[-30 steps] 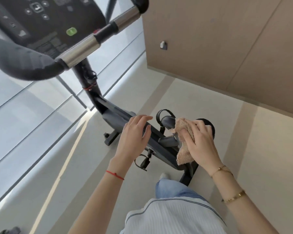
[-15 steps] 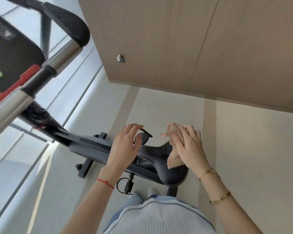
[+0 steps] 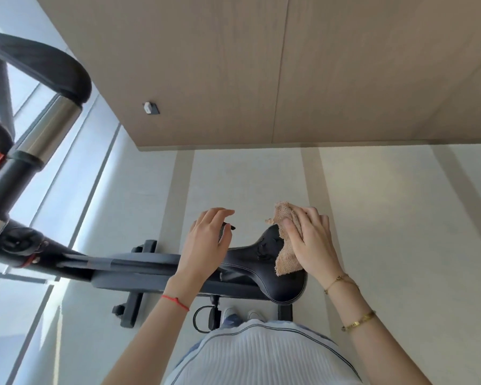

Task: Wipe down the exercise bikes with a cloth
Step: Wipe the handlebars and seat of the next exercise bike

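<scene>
- Nearest the camera, the person's white ribbed top (image 3: 261, 354) fills the lower middle, with 2 forearms reaching forward from it.
- The left wrist wears a red string bracelet (image 3: 175, 301); the right forearm wears 2 gold bracelets (image 3: 358, 320).
- The left hand (image 3: 206, 245) hangs over the narrow front of the saddle with its fingers relaxed and gently bent, gripping nothing; whether the palm touches the saddle cannot be told.
- The right hand (image 3: 308, 240) lies flat on the tan cloth (image 3: 286, 245), its fingers nearly straight, pressing it onto the wide rear part of the black saddle (image 3: 261, 262).
- The cloth is bunched, draped over the saddle's far edge and top.
- The step in hand looks like wiping the saddle of the exercise bike (image 3: 139, 269).
- Next, the right hand likely needs to drag the cloth toward the saddle's nose, so the left hand should clear out of the way.
- Beyond, the frame runs left toward the handlebar (image 3: 47, 68), and a wood-panelled wall (image 3: 261, 65) rises behind the pale floor (image 3: 400, 218).
</scene>
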{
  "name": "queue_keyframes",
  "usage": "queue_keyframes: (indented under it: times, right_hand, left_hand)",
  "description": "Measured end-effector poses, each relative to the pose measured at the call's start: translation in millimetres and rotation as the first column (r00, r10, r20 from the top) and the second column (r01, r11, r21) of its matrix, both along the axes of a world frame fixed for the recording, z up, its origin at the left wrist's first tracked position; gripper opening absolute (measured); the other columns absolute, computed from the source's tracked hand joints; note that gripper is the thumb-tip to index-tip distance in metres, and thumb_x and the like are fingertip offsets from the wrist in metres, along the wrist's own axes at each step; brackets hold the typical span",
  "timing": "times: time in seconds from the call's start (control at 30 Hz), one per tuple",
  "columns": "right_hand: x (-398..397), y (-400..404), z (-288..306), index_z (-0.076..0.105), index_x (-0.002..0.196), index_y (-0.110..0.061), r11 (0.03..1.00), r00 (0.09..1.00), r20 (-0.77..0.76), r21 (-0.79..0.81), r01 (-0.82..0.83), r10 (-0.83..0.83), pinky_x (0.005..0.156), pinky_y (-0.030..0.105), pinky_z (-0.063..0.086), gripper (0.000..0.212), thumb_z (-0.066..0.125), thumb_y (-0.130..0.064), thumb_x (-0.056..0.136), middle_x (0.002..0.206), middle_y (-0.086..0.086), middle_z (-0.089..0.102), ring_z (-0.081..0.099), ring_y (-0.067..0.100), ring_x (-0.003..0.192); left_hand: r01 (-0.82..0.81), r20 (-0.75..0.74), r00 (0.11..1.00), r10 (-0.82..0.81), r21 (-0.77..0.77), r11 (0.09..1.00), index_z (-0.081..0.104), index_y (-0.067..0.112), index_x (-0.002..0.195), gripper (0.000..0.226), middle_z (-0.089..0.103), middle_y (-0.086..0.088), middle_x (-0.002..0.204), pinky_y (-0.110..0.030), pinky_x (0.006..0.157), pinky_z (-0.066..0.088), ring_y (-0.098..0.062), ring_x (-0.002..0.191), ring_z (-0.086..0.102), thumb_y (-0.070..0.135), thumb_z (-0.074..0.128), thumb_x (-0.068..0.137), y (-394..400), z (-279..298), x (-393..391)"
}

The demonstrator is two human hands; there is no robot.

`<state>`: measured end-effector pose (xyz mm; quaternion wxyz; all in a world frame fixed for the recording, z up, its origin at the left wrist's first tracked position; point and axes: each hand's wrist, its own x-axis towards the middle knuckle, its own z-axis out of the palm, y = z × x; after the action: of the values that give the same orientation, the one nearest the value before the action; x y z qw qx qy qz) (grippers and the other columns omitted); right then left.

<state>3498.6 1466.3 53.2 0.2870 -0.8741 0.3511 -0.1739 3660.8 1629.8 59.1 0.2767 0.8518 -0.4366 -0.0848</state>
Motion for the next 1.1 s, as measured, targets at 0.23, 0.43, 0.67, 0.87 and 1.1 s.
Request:
queue_keyframes:
  times: [0.23, 0.43, 0.67, 0.87, 1.1]
  right_hand:
    - [-3.7, 13.0, -0.1, 0.053, 0.137, -0.019, 0.998, 0.998, -0.02, -0.018, 0.066, -0.066, 0.094, 0.026, 0.029, 0.064, 0.026, -0.056, 0.092, 0.123, 0.0, 0.054, 0.036, 0.016, 0.101]
    - [-6.9, 16.1, -4.8, 0.051, 0.138, -0.019, 0.994, 0.993, -0.037, -0.018, 0.109, -0.109, 0.096, 0.025, 0.029, 0.048, 0.038, -0.046, 0.1, 0.125, -0.002, 0.052, 0.038, 0.02, 0.106]
    - [-12.3, 11.9, -17.7, 0.055, 0.134, -0.013, 0.988, 0.985, -0.078, -0.007, 0.153, -0.153, 0.098, 0.035, 0.036, 0.042, 0.045, -0.036, 0.101, 0.125, 0.001, 0.052, 0.041, 0.026, 0.107]
    - [-16.9, -9.6, -44.4, 0.056, 0.133, -0.011, 0.984, 0.976, -0.131, 0.009, 0.179, -0.176, 0.098, 0.038, 0.037, 0.039, 0.047, -0.032, 0.101, 0.127, 0.004, 0.052, 0.041, 0.03, 0.107]
    - [-5.0, -35.9, -80.3, 0.055, 0.135, -0.017, 0.995, 0.961, -0.262, 0.013, 0.094, -0.087, 0.097, 0.038, 0.037, 0.04, 0.048, -0.034, 0.1, 0.127, 0.003, 0.052, 0.042, 0.031, 0.107]
  left_hand:
    - [0.073, -0.005, 0.997, -0.073, -0.018, 0.997, 0.058, 0.02, 0.125, 0.031, 0.06, 0.006, 0.124, -0.038, 0.094, 0.048, -0.017, 0.115, 0.055, 0.015, 0.047, 0.096, -1.7, -5.8, 6.9]
    - [0.118, -0.018, 0.993, -0.118, -0.011, 0.993, 0.058, 0.019, 0.125, 0.032, 0.059, 0.006, 0.125, -0.038, 0.096, 0.048, -0.018, 0.116, 0.054, 0.014, 0.047, 0.095, -4.2, -11.4, 10.7]
    - [0.131, -0.029, 0.991, -0.131, 0.018, 0.991, 0.059, 0.018, 0.123, 0.031, 0.061, 0.005, 0.124, -0.035, 0.096, 0.045, -0.018, 0.114, 0.055, 0.014, 0.047, 0.095, -8.5, -24.7, 12.2]
    - [0.112, -0.033, 0.993, -0.109, 0.107, 0.988, 0.06, 0.017, 0.123, 0.031, 0.062, 0.003, 0.123, -0.036, 0.096, 0.043, -0.02, 0.115, 0.054, 0.015, 0.047, 0.095, -14.5, -47.8, 13.1]
    - [0.111, -0.088, 0.992, -0.091, 0.266, 0.958, 0.058, 0.019, 0.126, 0.032, 0.057, 0.003, 0.128, -0.038, 0.102, 0.039, -0.02, 0.123, 0.048, 0.023, 0.044, 0.098, -26.8, -83.4, 7.0]
